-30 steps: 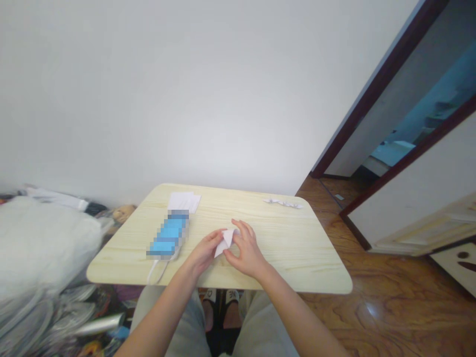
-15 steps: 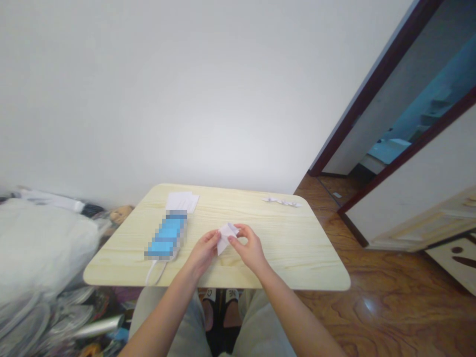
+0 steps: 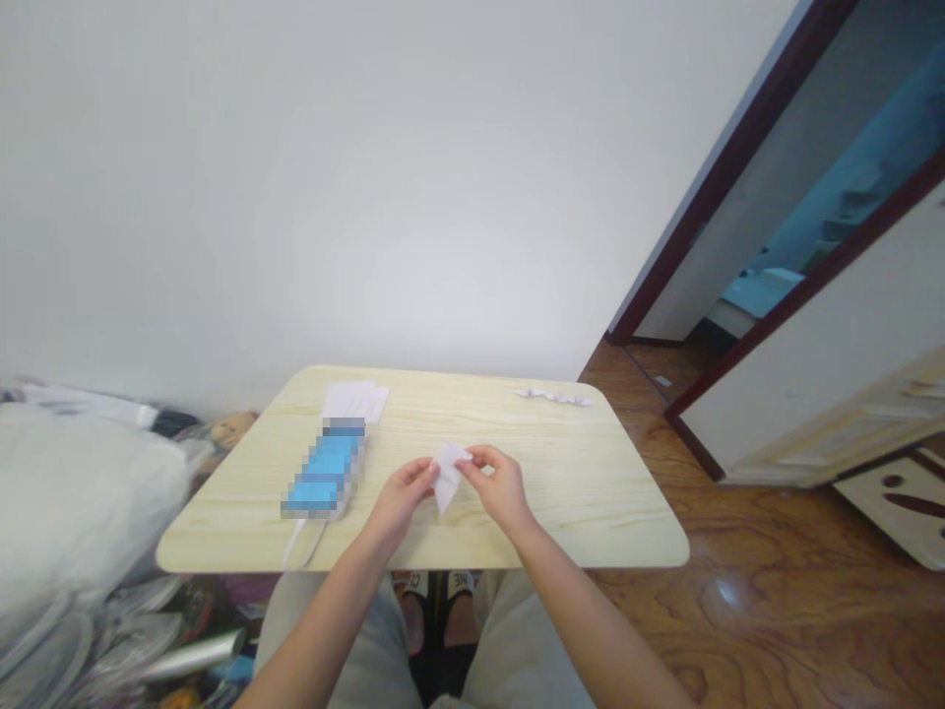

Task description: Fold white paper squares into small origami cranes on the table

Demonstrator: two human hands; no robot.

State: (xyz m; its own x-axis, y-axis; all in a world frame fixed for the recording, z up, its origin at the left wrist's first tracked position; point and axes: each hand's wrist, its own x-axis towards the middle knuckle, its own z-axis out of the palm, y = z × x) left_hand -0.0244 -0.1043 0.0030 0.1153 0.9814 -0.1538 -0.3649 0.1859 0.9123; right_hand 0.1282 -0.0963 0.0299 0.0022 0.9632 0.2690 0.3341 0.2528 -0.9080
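Observation:
A small folded piece of white paper (image 3: 447, 477) is held up over the table, its narrow tip pointing down toward me. My left hand (image 3: 403, 495) pinches its left edge between thumb and fingers. On the other side, my right hand (image 3: 499, 484) grips the upper right corner with thumb and forefinger. Several small folded paper pieces (image 3: 553, 397) lie in a row near the table's far right corner. Flat white sheets of paper (image 3: 350, 399) rest at the far left.
On the left of the pale wooden table (image 3: 591, 492) lies a phone-like device (image 3: 325, 471), blurred out, with a white cable (image 3: 295, 542) hanging over the front edge. A white wall (image 3: 443, 197) stands behind. Bagged items (image 3: 81, 630) crowd the floor at left.
The paper has turned, and its lower tip now points more straight down. My right thumb and forefinger have closed together on its corner. The view has shifted slightly.

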